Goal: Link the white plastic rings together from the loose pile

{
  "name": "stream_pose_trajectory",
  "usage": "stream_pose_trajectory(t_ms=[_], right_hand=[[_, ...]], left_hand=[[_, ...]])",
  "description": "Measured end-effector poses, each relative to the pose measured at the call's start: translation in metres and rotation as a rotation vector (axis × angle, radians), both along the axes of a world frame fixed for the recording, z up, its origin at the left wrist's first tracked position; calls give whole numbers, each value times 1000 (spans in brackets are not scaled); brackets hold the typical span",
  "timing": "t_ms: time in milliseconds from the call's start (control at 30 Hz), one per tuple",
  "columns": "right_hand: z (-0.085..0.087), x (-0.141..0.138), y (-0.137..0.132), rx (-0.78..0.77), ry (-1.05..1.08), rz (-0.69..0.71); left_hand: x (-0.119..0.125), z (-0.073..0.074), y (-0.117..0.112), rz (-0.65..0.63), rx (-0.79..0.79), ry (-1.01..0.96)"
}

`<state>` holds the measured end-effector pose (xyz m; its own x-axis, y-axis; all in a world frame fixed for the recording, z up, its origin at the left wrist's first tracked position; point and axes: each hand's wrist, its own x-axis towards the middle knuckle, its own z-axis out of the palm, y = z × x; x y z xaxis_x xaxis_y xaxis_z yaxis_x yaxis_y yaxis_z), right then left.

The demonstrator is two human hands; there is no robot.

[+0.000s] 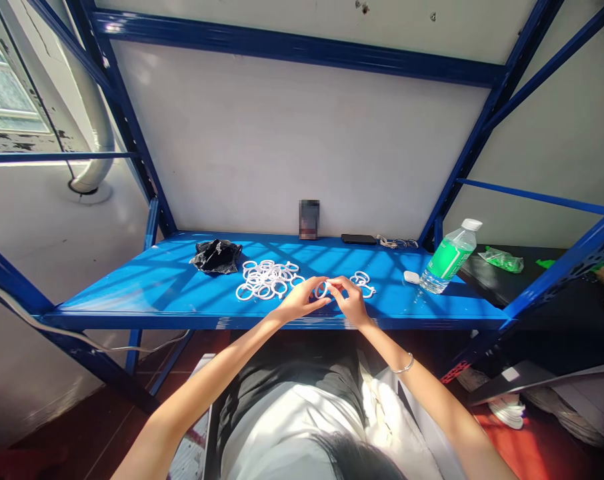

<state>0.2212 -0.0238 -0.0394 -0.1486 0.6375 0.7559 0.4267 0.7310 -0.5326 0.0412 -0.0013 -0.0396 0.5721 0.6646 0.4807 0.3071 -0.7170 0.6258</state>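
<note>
Head view: the left hand (302, 298) and the right hand (351, 301) pinch one white ring (321, 289) between them, near the front edge of the blue bench (132, 293), with a big pile (268, 280) of rings to its left and a small pile (363, 283) to its right. The step now looks like fingertip work on this one ring, though the details are too small to tell. The next move seems to call for a soft, steady pinch.
</note>
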Motion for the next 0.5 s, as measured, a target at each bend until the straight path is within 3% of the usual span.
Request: stream_pose_trajectory(t_ms=[233,500], right_hand=[[1,1,1,-13,28,31],[4,0,1,-170,107,101]], left_hand=[[0,2,-1,-3,-41,-30],[0,-2,2,19,-35,-29]])
